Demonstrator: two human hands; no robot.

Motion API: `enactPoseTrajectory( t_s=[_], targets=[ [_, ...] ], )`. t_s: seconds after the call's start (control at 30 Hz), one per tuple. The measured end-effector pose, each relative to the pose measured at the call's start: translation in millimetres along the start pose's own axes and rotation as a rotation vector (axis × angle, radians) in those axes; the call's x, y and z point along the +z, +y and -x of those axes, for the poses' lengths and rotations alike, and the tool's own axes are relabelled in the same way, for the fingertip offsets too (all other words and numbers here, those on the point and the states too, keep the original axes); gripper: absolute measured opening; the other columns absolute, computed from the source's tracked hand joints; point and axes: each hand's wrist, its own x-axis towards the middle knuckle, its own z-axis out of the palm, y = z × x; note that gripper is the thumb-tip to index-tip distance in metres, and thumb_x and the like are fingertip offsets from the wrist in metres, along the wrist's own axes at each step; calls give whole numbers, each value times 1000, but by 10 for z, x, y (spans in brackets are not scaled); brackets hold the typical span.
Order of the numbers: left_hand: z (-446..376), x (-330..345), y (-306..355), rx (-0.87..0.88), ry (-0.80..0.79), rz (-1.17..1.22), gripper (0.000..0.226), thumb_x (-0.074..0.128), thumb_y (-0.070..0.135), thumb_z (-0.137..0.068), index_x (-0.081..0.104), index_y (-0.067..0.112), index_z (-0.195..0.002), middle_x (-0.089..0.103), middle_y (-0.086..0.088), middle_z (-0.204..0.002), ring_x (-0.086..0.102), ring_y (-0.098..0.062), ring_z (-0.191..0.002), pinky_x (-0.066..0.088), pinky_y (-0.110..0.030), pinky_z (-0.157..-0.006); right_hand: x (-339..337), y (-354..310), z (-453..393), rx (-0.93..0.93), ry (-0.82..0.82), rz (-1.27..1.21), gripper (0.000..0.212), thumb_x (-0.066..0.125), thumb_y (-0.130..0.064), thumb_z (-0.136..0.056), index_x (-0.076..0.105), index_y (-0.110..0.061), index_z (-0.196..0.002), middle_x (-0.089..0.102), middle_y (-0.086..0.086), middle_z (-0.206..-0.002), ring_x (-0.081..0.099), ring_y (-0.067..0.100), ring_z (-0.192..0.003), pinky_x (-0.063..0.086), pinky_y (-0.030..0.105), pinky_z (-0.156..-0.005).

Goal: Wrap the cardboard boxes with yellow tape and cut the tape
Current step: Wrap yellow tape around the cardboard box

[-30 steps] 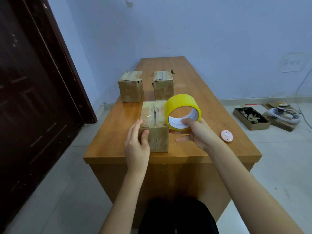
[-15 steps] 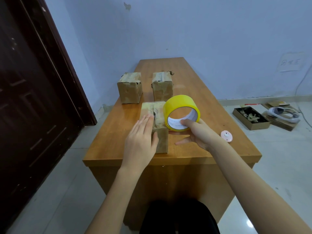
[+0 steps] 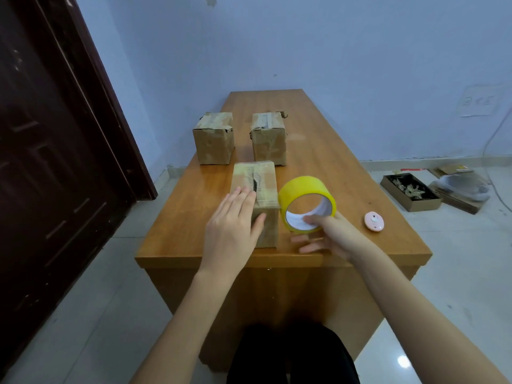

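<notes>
Yellow tape (image 3: 307, 204) sits lower than it did a second ago; then the roll was held up level with the top of the nearest cardboard box (image 3: 256, 200), and now it hangs just beside the box's right face, close over the wooden table (image 3: 360, 195). The right hand (image 3: 335, 235) grips the roll at its lower rim, thumb hooked inside the white core; the other fingers reach underneath, two of them spread out toward the box; whether the roll touches the box I cannot tell. The left hand (image 3: 234, 228) has shifted as well; a second ago it clasped the near left corner of the box, and now it lies flat across the box's top and left side, fingers straight and close together, thumb laid over the front top edge. I see no loose strip of tape pulled free in this view, and no yellow band on the box; so the wrapping seems not yet begun. My reading is that the box is now steadied and the roll brought down to it, ready for the tape's end to be found and stuck on. Two further boxes (image 3: 214, 138) stand side by side farther back, apart from the hands; a small pink round object (image 3: 374, 221) lies on the table to the right of the roll.
</notes>
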Motion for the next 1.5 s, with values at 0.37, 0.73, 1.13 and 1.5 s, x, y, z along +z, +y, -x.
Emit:
enactPoseTrajectory(
  t_s=[0.37, 0.73, 1.13, 1.5],
  targets=[
    [-168, -103, 143, -6, -99, -175, 64, 75, 41, -71, 62, 1, -120, 62, -15, -124, 57, -28, -119, 31, -39, -105, 63, 68, 28, -18, 16, 40, 7, 50, -12, -98, 56, -13, -98, 68, 14, -89, 70, 27, -67, 60, 37, -58],
    [-190, 64, 287, 134, -112, -121, 71, 88, 22, -61, 60, 0, -123, 64, -13, -121, 61, -24, -113, 45, -35, -96, 60, 71, 20, -23, 12, 99, 14, 49, -19, -99, 57, -13, -109, 68, 17, -96, 70, 24, -70, 60, 34, -58],
    [-210, 32, 328, 12, -226, -82, 79, 79, 11, -75, 40, 9, -143, 42, -5, -147, 38, -18, -136, 12, -23, -105, 17, 10, 51, -20, 27, 59, 8, 49, -14, -98, 56, -15, -96, 65, 11, -100, 70, 26, -75, 61, 39, -66],
    [-275, -19, 417, -116, 0, 183, 69, 87, 33, -60, 64, 9, -120, 64, -4, -123, 63, -20, -109, 55, -32, -74, 89, -51, 20, -139, 45, -7, 21, 60, -32, -93, 63, -22, -111, 71, 2, -105, 69, 22, -92, 56, 43, -82]
  ],
)
